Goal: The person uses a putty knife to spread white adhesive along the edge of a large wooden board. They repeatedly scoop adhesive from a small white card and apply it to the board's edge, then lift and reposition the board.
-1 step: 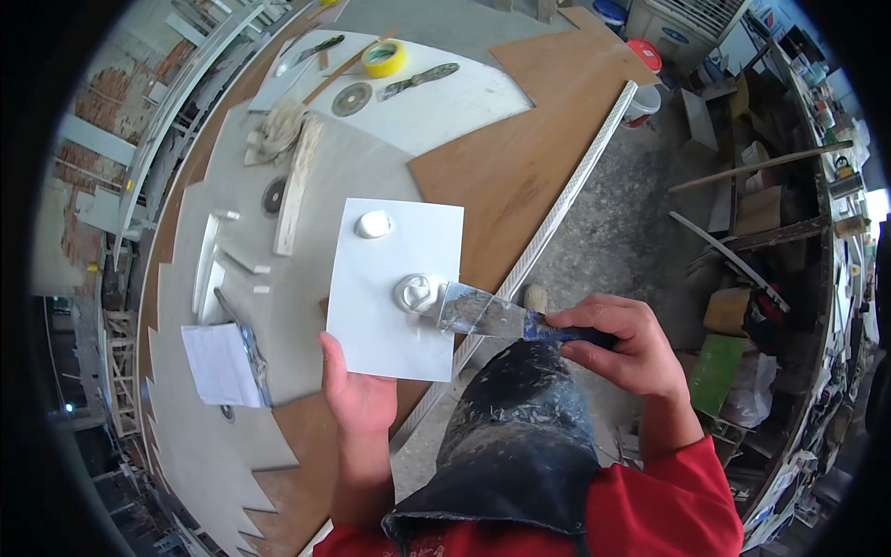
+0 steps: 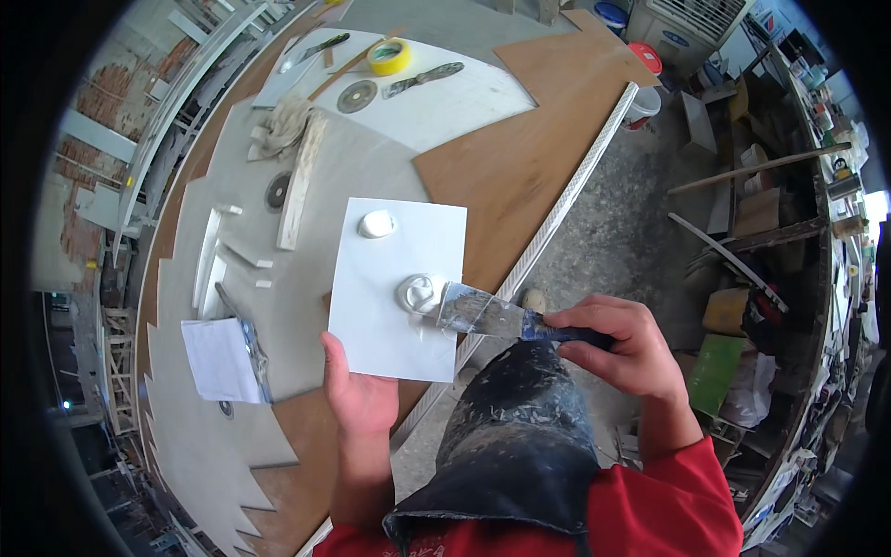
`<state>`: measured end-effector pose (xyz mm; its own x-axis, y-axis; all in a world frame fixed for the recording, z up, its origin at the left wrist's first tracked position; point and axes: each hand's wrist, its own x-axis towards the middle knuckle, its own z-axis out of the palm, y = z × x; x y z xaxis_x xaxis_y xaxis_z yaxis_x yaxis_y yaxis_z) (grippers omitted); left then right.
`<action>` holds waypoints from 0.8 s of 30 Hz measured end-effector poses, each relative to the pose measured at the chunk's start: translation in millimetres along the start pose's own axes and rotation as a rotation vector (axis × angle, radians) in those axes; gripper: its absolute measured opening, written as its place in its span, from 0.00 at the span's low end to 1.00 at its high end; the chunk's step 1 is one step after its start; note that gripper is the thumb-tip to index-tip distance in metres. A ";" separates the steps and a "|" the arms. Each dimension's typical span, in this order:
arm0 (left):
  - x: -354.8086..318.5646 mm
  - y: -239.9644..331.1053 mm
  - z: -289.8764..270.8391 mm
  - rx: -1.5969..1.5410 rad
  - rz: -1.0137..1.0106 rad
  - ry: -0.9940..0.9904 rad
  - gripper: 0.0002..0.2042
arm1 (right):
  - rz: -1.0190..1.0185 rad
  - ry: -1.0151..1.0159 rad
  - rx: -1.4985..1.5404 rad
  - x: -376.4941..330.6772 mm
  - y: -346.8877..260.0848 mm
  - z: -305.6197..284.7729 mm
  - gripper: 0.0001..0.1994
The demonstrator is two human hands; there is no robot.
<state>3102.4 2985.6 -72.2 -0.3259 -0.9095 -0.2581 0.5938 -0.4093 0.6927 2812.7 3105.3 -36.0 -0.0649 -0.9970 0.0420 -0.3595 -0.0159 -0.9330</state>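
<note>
My left hand supports a white rectangular board from below, thumb up along its left edge and the other fingers hidden beneath. On the board sit two dabs of white paste: a smooth blob near the top and a swirled one at the middle. My right hand is closed round the dark blue handle of a putty knife. Its wide, smeared metal blade points left and lies over the board's right edge, the tip beside the swirled paste.
Beyond the board stretches a brown worktable with pale sheets. On it lie yellow tape, a cutting disc, another putty knife, a wooden strip, a crumpled glove and white paper. Cluttered shelving stands right.
Almost nothing differs; the view has shifted very slightly. Both hands, the board and the putty knife keep their places relative to each other.
</note>
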 end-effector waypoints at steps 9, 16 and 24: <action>-30.6 6.6 -27.9 0.058 0.082 0.051 0.32 | -0.031 0.215 -0.295 -39.3 11.3 13.7 0.13; -12.4 3.2 -24.9 0.042 0.009 0.025 0.34 | 0.349 0.835 0.958 -0.4 135.2 -31.5 0.18; 6.7 -8.6 -12.9 0.116 -0.025 0.174 0.32 | 0.386 1.017 0.981 77.9 221.6 -48.3 0.18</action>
<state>3104.6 2982.1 -88.6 -0.2013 -0.9023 -0.3812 0.4953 -0.4296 0.7551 2683.0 3027.8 -222.1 -0.7723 -0.4757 -0.4210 0.5692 -0.2241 -0.7911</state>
